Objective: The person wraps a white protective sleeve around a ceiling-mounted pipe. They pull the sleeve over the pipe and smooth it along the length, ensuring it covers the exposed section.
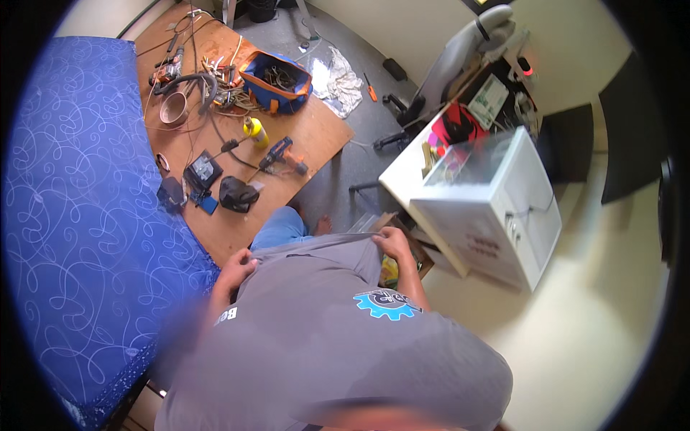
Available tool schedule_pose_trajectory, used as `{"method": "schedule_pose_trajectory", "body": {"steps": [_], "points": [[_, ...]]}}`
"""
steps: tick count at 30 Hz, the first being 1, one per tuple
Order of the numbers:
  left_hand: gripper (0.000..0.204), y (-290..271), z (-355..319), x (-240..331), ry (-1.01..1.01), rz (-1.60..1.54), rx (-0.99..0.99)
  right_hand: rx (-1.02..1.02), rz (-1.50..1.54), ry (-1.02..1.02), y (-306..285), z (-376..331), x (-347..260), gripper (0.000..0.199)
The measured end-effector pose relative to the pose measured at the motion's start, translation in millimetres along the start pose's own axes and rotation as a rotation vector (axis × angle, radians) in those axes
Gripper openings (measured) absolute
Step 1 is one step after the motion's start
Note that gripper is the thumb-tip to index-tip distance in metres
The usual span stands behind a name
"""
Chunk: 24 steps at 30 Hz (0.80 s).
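My left hand (239, 265) and right hand (392, 243) are clamped on the grey shirt (302, 337) by its hem (330, 242); it spreads between and behind them, hem forward, long axis toward my chest.

Gray shirt (309, 323), hem (327, 244) stretched wide

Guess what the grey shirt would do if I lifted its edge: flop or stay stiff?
Probably flop: the grey shirt creases softly between the left hand and right hand gripping its edge. It'd likely feel light, since it looks like thin cloth. It probably wouldn't snap, as it bends into folds.
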<state>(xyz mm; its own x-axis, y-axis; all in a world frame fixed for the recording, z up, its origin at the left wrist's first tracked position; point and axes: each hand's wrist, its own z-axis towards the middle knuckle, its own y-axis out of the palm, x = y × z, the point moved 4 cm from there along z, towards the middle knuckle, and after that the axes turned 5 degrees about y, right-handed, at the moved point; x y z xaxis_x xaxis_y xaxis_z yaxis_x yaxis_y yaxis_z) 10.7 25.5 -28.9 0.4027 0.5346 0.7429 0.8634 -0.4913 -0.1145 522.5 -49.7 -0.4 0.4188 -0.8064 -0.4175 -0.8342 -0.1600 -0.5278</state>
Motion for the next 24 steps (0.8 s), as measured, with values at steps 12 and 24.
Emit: {"method": "schedule_pose_trajectory", "body": {"steps": [12,24], "points": [[0.011,2,198,91,-0.077,-0.512,-0.011,-0.234,-0.388,-0.15,-78,169,-207,0.038],[0.02,8,204,36,-0.004,-1.226,-0.211,-0.176,-0.302,-0.112,-158,347,-320,0.046]]}}
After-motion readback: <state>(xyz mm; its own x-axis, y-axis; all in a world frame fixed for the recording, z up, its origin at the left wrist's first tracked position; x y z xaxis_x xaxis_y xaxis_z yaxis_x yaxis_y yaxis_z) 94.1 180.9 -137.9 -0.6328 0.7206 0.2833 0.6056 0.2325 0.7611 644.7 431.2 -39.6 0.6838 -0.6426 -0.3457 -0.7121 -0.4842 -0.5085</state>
